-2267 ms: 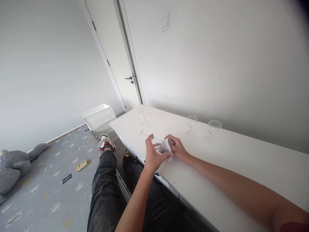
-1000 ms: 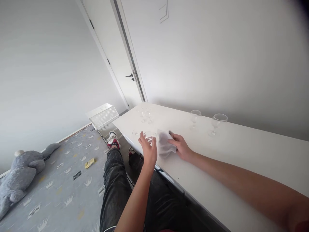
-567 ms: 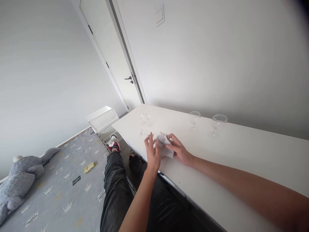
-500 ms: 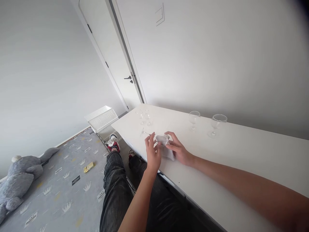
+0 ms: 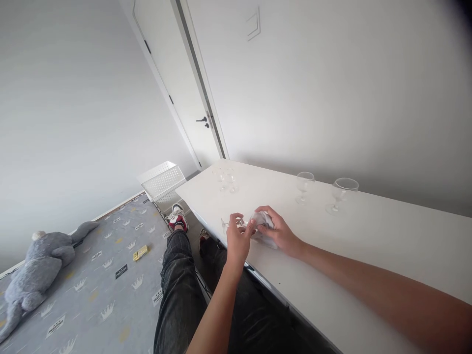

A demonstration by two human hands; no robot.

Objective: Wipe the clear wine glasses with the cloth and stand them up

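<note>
Tilted on its side above the white table (image 5: 368, 255), a stemmed glass (image 5: 224, 225) points its foot to the left. My left hand (image 5: 239, 238) is closed around the glass near its bowl. A pale grey-white cloth (image 5: 262, 221) is bunched in my right hand (image 5: 278, 231), pressed against the bowl end of the glass. My fingers and the cloth hide most of the bowl. Farther back, two small stemmed glasses (image 5: 231, 180) stand upright close together. To the right stand a stemmed glass (image 5: 305, 185) and a wider-bowled glass (image 5: 343, 191).
A white perforated rack (image 5: 164, 181) stands beyond the table's left end. On the grey patterned mattress (image 5: 121, 295) lie a grey plush toy (image 5: 40, 270) and a small yellow packet (image 5: 140, 252). A white door (image 5: 177, 83) and a wall are behind the table.
My right hand has brought the cloth up around the bowl of the glass. My left fingers have closed further on it. The view has shifted slightly to the left.
</note>
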